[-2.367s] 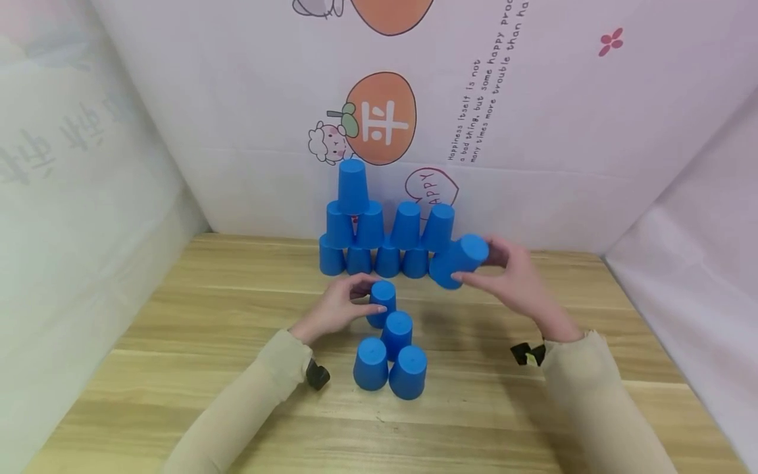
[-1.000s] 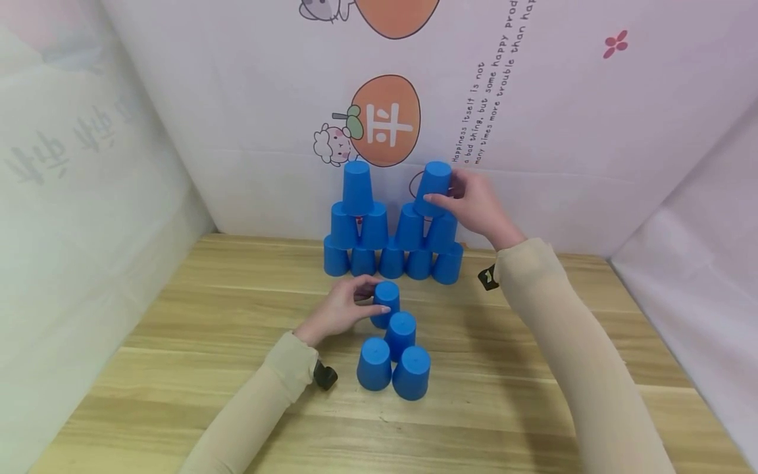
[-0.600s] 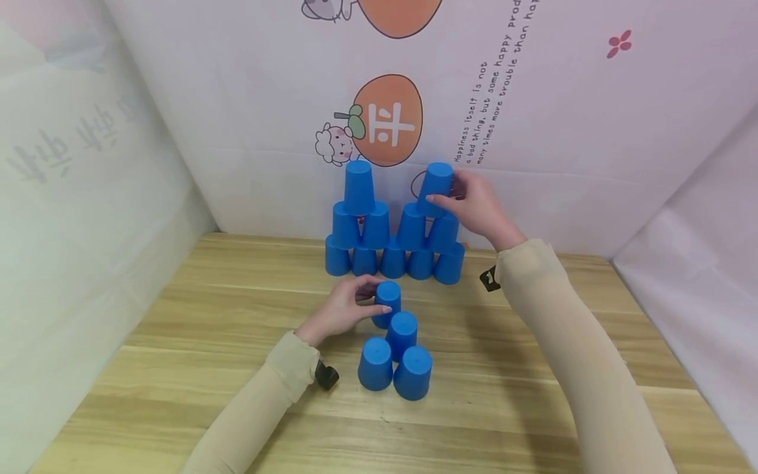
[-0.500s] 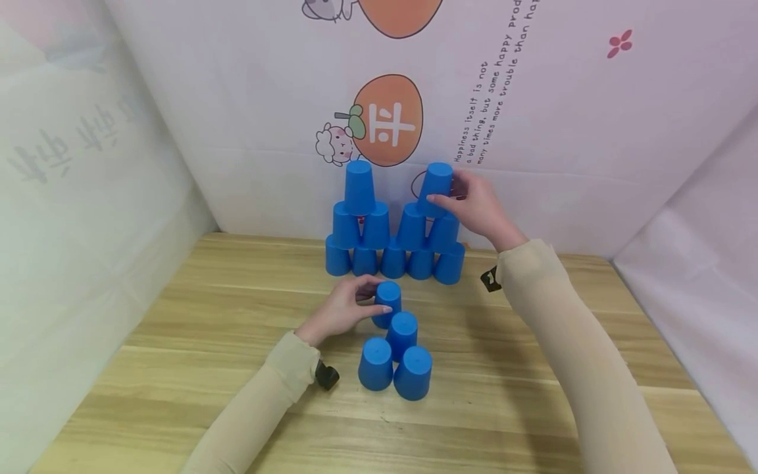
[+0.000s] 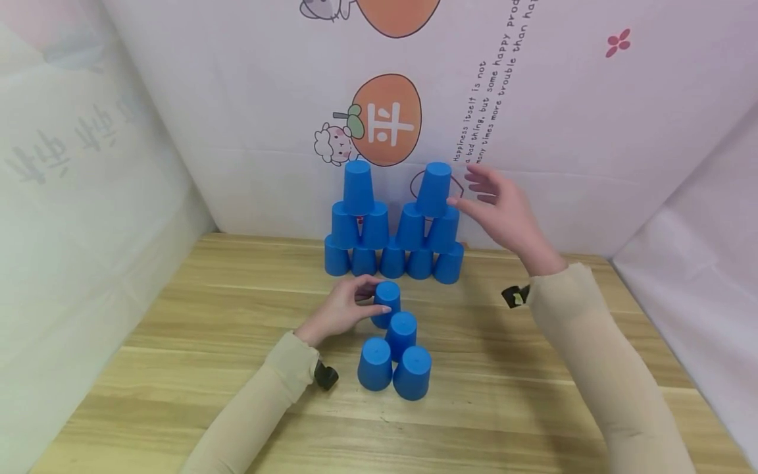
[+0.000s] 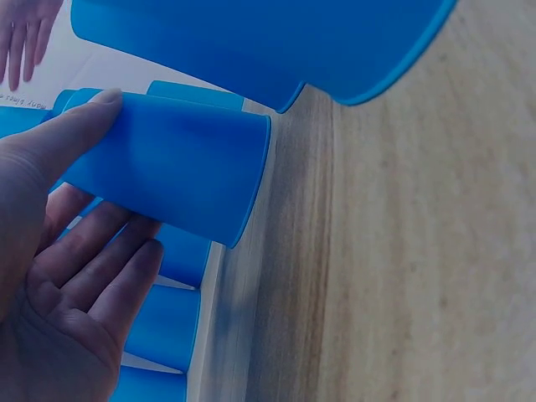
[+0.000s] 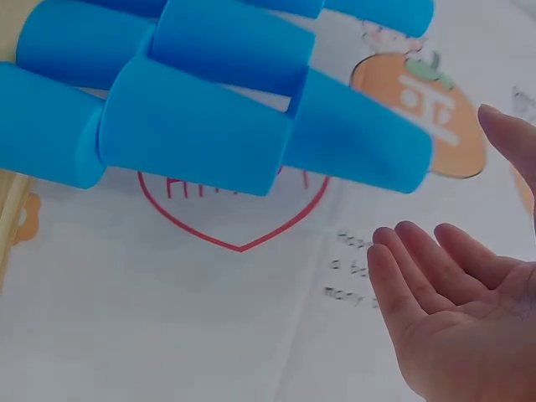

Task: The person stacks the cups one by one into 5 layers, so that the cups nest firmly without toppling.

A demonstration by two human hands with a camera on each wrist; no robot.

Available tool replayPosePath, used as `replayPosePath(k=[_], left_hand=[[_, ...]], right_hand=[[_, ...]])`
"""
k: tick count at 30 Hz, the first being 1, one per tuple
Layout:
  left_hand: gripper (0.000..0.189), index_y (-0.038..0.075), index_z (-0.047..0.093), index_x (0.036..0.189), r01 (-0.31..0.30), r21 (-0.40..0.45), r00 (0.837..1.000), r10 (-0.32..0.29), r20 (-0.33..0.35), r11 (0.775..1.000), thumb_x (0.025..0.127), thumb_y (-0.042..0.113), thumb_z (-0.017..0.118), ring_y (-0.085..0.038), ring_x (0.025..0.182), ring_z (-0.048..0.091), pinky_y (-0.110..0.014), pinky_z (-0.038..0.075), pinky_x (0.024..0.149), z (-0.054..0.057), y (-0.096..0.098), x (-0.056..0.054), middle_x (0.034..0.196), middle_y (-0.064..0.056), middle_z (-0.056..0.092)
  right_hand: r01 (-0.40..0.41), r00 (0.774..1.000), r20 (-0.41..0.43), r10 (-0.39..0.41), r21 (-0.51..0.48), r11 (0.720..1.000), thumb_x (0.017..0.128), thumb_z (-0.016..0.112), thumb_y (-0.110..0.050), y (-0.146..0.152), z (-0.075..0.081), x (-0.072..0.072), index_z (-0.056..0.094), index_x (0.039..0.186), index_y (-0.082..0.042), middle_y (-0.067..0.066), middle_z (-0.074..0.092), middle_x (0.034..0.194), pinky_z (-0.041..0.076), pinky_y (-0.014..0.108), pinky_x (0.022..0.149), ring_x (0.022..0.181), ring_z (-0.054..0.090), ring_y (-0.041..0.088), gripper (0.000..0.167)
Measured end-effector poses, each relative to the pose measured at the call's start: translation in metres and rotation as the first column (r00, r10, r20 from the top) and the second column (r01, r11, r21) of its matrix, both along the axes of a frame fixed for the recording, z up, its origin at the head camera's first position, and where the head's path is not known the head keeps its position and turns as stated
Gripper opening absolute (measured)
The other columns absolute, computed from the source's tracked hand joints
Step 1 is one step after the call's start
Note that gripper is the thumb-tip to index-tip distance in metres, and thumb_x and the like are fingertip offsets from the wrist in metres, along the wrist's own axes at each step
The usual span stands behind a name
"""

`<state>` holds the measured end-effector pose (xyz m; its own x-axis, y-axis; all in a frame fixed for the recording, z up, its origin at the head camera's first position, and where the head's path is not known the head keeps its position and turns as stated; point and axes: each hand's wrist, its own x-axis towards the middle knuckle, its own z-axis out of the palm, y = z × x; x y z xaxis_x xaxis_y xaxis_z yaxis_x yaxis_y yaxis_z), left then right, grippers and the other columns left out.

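Observation:
Upside-down blue plastic cups make up a stack at the back: a bottom row of several, a middle row above, and two single cups on top. My right hand is just right of the right top cup, fingers spread and nothing in them; the right wrist view shows a gap between its fingers and that cup. Lower down, my left hand grips a standing blue cup. In the left wrist view its thumb lies along the cup, with the fingers on the opposite side.
Several blue cups stand upside down near the gripped one: one cup just in front of it, then a left cup and a right cup. Behind the stack rises a printed white cloth, and the wooden table lies beneath everything.
My right hand brought a cup up from the lower right, set it on top of the right side of the stack, then let go and drew back right. My left hand stayed put.

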<state>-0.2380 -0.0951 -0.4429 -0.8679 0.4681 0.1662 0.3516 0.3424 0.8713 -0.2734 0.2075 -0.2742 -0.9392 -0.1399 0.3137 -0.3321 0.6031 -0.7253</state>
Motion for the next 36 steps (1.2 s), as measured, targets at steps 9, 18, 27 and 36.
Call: replayPosePath(k=[9, 18, 27, 36], left_hand=[[0.046, 0.016, 0.064, 0.13, 0.001, -0.001, 1.0, -0.001, 0.001, 1.0, 0.09, 0.03, 0.081, -0.019, 0.116, 0.064, -0.044, 0.05, 0.102, 0.0, -0.001, 0.0, 0.121, 0.005, 0.068], [0.047, 0.016, 0.063, 0.131, -0.001, -0.01, 1.0, 0.002, 0.008, 1.0, 0.09, 0.031, 0.081, -0.019, 0.117, 0.064, -0.045, 0.05, 0.102, 0.001, 0.001, 0.0, 0.122, 0.005, 0.068], [0.046, 0.013, 0.063, 0.131, 0.006, -0.017, 1.0, -0.006, -0.027, 1.0, 0.091, 0.027, 0.08, -0.019, 0.116, 0.064, -0.043, 0.049, 0.102, 0.003, 0.0, -0.001, 0.123, 0.004, 0.068], [0.044, 0.015, 0.064, 0.124, -0.042, -0.002, 0.998, 0.042, -0.041, 0.999, 0.087, 0.03, 0.084, -0.022, 0.119, 0.063, -0.051, 0.047, 0.103, 0.009, 0.0, 0.001, 0.121, 0.003, 0.067]], right_hand=[[-0.105, 0.994, -0.033, 0.105, 0.008, 0.994, 0.093, 0.074, -0.043, 0.004, -0.027, 0.042, 0.051, 0.148, -0.014, 0.009, 0.055, 0.145, 0.043, 0.055, 0.106, 0.131, 0.052, 0.03, 0.066], [-0.232, 0.97, 0.079, 0.228, 0.05, 0.971, 0.091, 0.079, -0.039, -0.014, -0.091, 0.083, 0.055, 0.144, -0.012, 0.007, 0.059, 0.142, 0.047, 0.055, 0.102, 0.128, 0.056, 0.031, 0.064], [-0.325, 0.921, 0.224, 0.319, -0.01, 0.946, 0.087, 0.081, -0.047, -0.041, -0.126, 0.101, 0.062, 0.137, -0.012, 0.003, 0.065, 0.132, 0.049, 0.056, 0.099, 0.119, 0.062, 0.03, 0.064], [-0.362, 0.907, 0.213, 0.362, -0.039, 0.931, 0.085, 0.084, -0.04, -0.049, -0.131, 0.096, 0.072, 0.123, -0.013, -0.007, 0.072, 0.11, 0.054, 0.054, 0.092, 0.102, 0.069, 0.016, 0.048]])
